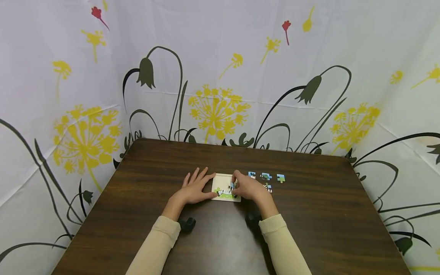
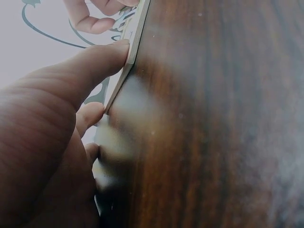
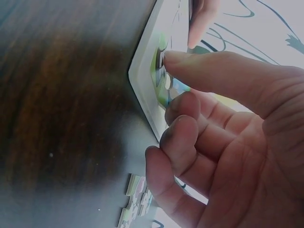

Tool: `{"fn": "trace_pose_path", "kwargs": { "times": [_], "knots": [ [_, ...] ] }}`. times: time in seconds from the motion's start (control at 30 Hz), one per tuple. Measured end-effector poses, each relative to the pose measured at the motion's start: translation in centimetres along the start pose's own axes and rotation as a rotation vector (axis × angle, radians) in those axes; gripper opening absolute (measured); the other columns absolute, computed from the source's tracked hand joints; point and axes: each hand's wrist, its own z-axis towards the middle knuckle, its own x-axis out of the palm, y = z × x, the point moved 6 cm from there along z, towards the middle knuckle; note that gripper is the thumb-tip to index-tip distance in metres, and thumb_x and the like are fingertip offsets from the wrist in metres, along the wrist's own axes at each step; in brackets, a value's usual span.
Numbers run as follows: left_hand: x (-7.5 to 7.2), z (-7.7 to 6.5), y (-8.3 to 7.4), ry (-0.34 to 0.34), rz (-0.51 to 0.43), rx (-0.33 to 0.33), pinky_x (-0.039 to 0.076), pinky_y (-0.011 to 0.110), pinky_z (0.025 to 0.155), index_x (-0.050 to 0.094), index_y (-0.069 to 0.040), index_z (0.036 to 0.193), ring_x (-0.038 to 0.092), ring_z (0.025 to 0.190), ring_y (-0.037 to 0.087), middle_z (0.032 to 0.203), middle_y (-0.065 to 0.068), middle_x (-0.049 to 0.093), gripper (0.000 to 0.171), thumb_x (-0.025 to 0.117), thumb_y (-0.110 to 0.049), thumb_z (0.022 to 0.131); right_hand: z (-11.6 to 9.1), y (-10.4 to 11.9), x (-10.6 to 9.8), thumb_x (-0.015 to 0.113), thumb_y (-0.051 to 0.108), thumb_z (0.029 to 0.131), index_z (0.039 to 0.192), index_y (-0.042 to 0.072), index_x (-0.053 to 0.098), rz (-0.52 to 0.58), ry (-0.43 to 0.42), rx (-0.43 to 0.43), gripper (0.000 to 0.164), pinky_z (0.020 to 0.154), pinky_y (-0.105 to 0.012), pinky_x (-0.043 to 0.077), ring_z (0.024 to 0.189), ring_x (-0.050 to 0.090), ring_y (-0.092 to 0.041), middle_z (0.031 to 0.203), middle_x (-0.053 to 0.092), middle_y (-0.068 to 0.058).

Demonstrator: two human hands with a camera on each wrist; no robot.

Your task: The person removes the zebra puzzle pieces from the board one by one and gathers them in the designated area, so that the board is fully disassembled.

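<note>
A small wooden puzzle tray (image 1: 221, 180) lies on the table, its lower part filled with pieces showing green grass and black-and-white animal markings. My left hand (image 1: 194, 190) is spread at the tray's left side, thumb on the near corner and index fingertip at the far one. Over the tray's right part, my right hand (image 1: 250, 188) pinches a puzzle piece (image 1: 232, 185) with blue on it between thumb and index finger. In the right wrist view its other fingers (image 3: 178, 137) are bent, and the fingertips partly hide the piece.
Several loose puzzle pieces (image 1: 280, 178) lie to the right of the tray, some partly behind my right hand. The dark wooden table (image 1: 326, 229) reaches back to a white cloth (image 1: 220, 46) printed with flowers. Dark straps (image 1: 187, 225) sit under the wrists.
</note>
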Motion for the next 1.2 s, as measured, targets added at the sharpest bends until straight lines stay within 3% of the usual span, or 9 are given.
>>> {"fn": "trace_pose_path", "kwargs": {
  "times": [0.23,0.6,1.2],
  "knots": [
    [-0.32,-0.29,-0.5,-0.008,-0.016,0.018,-0.009,0.069,0.13,0.033,-0.03,0.171,-0.005,0.169,0.042,0.183,0.01,0.008,0.09,0.067,-0.067,0.097,-0.14,0.19,-0.2,0.077,0.013,0.095,0.117,0.012,0.055,-0.003,-0.012,-0.004,0.031,0.059,-0.031,0.042,0.065,0.052,-0.017,0.082,0.062,-0.002],
    [-0.07,-0.09,-0.21,0.005,0.005,-0.002,-0.01,0.067,0.131,0.03,-0.03,0.172,-0.009,0.17,0.038,0.184,0.007,0.005,0.089,0.069,-0.061,0.098,-0.27,0.36,-0.23,0.079,0.018,0.096,0.114,0.015,0.054,-0.071,-0.028,0.044,0.031,0.058,-0.032,0.042,0.065,0.054,-0.018,0.082,0.062,-0.001],
    [0.01,0.01,-0.01,-0.001,0.001,0.005,-0.011,0.066,0.131,0.031,-0.031,0.172,-0.009,0.17,0.038,0.184,0.006,0.005,0.09,0.068,-0.065,0.098,-0.19,0.08,-0.49,0.079,0.027,0.098,0.116,0.018,0.062,-0.095,-0.054,0.029,0.026,0.059,-0.033,0.042,0.064,0.054,-0.018,0.079,0.061,-0.001]
  ]
}}
